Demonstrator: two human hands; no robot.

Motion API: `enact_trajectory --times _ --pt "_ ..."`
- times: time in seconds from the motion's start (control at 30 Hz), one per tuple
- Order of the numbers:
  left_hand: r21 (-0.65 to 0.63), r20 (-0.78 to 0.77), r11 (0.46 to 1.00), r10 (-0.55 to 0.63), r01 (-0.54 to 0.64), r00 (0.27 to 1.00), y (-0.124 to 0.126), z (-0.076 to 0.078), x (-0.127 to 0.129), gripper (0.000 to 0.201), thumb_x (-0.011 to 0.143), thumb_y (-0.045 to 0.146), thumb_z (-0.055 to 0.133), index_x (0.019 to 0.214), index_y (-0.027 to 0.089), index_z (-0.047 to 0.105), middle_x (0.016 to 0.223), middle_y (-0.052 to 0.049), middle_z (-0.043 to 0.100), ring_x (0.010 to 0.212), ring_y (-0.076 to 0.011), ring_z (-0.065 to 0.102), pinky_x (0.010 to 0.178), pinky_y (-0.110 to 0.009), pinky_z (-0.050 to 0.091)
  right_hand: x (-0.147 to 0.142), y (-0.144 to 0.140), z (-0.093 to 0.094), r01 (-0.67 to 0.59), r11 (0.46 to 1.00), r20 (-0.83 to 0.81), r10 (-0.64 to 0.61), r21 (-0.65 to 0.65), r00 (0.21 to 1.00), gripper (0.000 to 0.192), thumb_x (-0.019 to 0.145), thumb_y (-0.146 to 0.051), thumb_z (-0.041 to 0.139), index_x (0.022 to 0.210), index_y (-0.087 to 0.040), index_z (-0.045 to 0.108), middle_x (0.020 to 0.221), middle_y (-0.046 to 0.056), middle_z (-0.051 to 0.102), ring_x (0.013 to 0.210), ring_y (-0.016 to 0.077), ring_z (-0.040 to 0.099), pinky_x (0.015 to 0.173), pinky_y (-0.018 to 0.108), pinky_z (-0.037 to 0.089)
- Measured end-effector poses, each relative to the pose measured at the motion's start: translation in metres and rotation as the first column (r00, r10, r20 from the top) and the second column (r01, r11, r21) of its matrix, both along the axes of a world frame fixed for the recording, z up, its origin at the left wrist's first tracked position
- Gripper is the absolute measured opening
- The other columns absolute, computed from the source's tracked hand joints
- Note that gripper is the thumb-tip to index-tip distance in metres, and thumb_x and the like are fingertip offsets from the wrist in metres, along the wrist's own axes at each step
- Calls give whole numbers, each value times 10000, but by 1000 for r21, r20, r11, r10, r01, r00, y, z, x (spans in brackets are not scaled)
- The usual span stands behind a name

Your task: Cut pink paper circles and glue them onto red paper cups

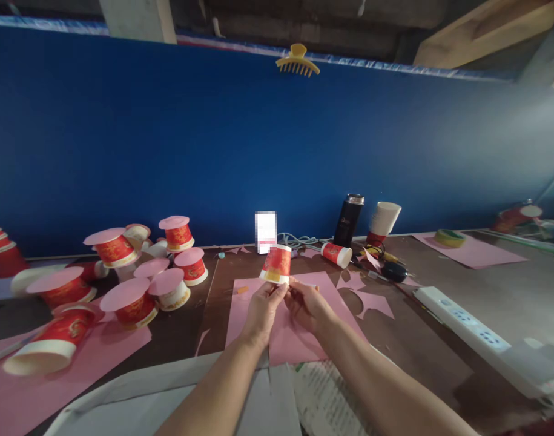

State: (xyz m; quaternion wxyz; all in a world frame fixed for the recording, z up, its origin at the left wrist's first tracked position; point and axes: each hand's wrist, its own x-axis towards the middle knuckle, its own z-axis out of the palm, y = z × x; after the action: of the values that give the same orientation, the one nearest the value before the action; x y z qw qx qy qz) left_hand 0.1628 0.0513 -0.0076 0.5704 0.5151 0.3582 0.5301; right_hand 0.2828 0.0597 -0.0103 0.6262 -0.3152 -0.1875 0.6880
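We have a cup (279, 264) between our hands, left hand (264, 310) and right hand (307, 306), above a paper sheet (240, 318) on the middle of the surface (422, 345). To our left sits a group of cups (135, 313), several with discs (125, 295) on top; at its near side a tipped cup (72, 332) lies by a second sheet (117, 346). Right of our sheet we find scraps (377, 304), then a power strip (461, 318). On the far side, right of centre, a fallen cup (335, 254) lies before a bottle (348, 223). Far right, a tape roll (449, 238) rests on a third sheet (494, 253). Behind everything we face a wall (213, 151), a hair clip (298, 62) at its top.
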Motion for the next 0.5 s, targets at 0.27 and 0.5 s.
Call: enact_trajectory --times 0.27,0.5 --pt "-118 94 989 101 -90 990 4 1 -3 319 735 438 703 868 149 727 879 -72 702 885 -201 624 830 -298 453 -2 -7 5 145 987 206 -155 63 966 297 673 -194 774 899 -185 581 683 -13 679 577 102 637 508 172 528" --pt "-147 227 989 43 -10 973 9 -15 4 300 742 409 711 883 145 728 910 -92 710 919 -210 641 921 -351 457 1 -4 1 232 970 419 -241 75 875 354 702 -331 718 966 -192 527 820 34 684 713 169 687 603 265 550"
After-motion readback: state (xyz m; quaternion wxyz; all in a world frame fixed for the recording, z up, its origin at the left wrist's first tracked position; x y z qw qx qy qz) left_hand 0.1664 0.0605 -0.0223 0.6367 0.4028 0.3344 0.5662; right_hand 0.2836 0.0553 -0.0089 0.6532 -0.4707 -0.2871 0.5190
